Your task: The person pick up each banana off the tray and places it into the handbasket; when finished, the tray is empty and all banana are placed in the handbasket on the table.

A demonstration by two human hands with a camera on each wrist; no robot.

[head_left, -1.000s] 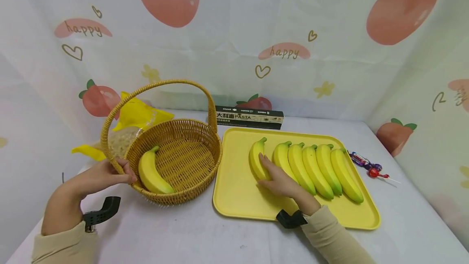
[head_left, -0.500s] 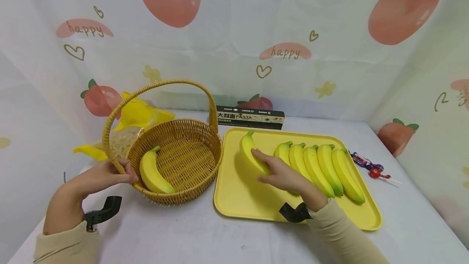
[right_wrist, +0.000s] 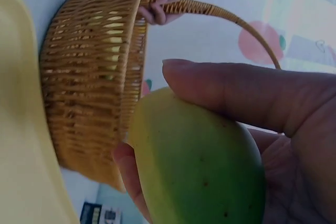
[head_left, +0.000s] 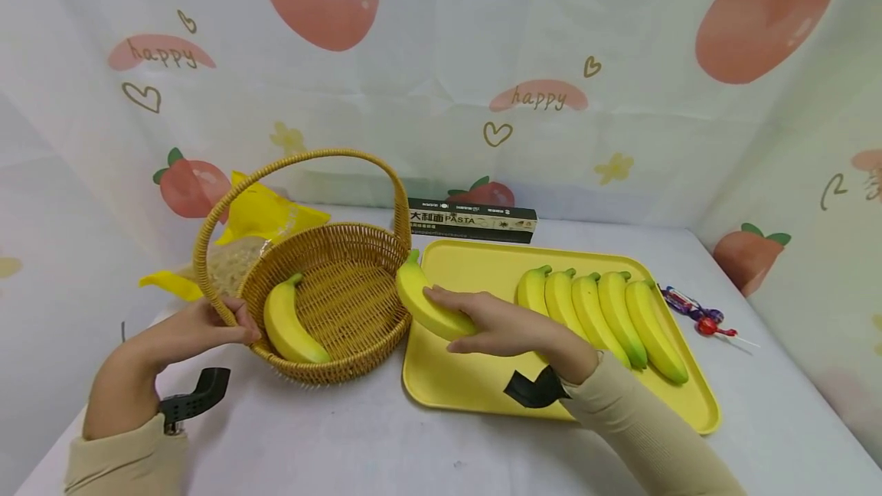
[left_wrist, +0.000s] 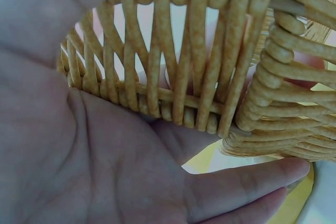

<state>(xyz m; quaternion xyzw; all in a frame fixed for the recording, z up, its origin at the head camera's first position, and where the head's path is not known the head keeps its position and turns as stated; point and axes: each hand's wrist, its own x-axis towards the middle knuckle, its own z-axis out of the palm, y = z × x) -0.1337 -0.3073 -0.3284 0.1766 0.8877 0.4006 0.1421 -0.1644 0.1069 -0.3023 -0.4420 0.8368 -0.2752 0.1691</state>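
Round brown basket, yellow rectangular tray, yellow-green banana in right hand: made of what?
Round brown basket: looks like rattan or plastic imitation; woven strands, slight sheen.
Yellow rectangular tray: probably plastic; smooth, uniform colour, raised rim.
Yellow-green banana in right hand: real peel or imitation unclear; smooth, dark specks.

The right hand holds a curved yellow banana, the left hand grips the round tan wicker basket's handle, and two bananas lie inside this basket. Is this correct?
Only the count is wrong: one curved yellow banana lies in the round tan wicker basket, not two, as the head view shows. The right hand holds another banana; the left hand grips the handle.
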